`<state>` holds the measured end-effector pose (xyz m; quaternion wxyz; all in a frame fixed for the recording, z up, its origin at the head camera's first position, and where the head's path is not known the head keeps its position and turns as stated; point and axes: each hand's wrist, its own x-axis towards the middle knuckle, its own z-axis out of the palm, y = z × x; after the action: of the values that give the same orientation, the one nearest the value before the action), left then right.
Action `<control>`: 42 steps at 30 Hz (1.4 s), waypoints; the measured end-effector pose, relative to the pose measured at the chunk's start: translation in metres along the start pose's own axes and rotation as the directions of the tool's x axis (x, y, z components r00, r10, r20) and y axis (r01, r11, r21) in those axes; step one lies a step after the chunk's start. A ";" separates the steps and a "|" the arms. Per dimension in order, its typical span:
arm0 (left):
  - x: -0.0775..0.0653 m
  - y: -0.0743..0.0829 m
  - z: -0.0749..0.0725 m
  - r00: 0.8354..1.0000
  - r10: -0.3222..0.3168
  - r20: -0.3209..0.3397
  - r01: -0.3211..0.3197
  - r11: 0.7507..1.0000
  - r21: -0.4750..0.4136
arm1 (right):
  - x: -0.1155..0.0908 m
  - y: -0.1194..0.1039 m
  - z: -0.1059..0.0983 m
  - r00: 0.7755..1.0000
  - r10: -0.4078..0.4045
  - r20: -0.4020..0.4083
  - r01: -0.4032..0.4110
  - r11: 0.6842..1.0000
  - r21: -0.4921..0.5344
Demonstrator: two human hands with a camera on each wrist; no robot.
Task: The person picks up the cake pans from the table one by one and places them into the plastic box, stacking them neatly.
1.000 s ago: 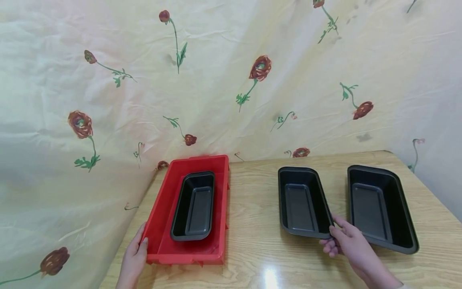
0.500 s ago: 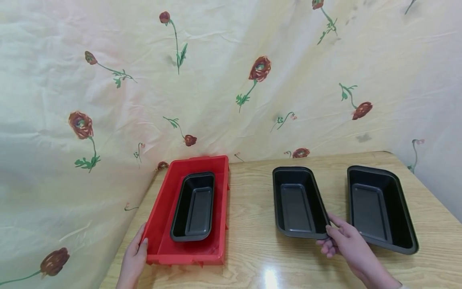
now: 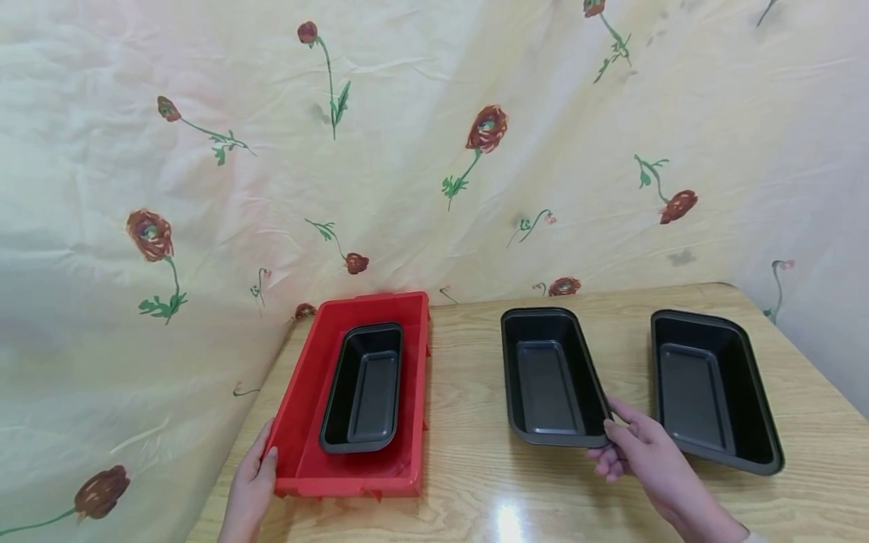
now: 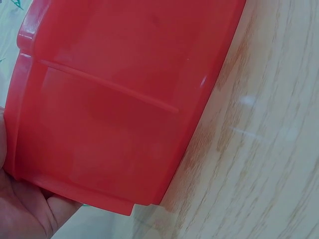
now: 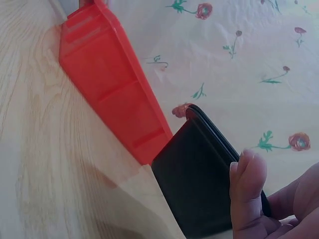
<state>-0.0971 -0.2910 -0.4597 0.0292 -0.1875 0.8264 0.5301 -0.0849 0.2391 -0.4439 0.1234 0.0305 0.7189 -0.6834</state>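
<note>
Tray, table's left edge: probably light; left grip holds rim. Big pan, towards right edge. Mid pan between: likely stiff, light, slick, best held by rim; right grip pinches near right corner. Small pan inside tray.

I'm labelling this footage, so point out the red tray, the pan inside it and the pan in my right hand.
Red tray [image 3: 349, 487], head view: on its near wall.
Inner pan [image 3: 373, 397], head view: on its inside bottom.
Held pan [image 3: 550, 386], head view: on its inside bottom.
</note>
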 end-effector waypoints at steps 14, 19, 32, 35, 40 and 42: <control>-0.001 -0.001 -0.001 1.000 0.004 0.001 -0.004 1.000 0.010 | 0.003 -0.012 0.015 0.989 -0.137 0.049 0.135 0.990 0.046; -0.001 -0.001 -0.001 1.000 0.004 0.000 -0.004 1.000 0.000 | 0.003 -0.016 0.020 0.985 -0.165 0.045 0.162 0.985 0.051; -0.001 0.000 -0.003 1.000 0.002 0.005 -0.002 1.000 0.000 | 0.004 -0.026 0.033 0.972 -0.219 0.085 0.213 0.974 0.076; -0.001 0.000 -0.003 1.000 0.005 0.002 -0.005 1.000 0.000 | 0.005 -0.029 0.037 0.970 -0.224 0.098 0.216 0.972 0.090; 0.000 -0.001 -0.003 1.000 0.009 0.009 -0.009 1.000 -0.010 | 0.006 -0.032 0.043 0.970 -0.215 0.110 0.204 0.974 0.099; 0.001 -0.002 -0.003 1.000 0.020 0.016 -0.020 1.000 -0.014 | 0.007 -0.034 0.046 0.970 -0.215 0.111 0.205 0.974 0.098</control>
<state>-0.0966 -0.2948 -0.4596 0.0296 -0.1752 0.8243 0.5376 -0.0925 0.1905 -0.4140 0.0922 -0.0818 0.6793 -0.7234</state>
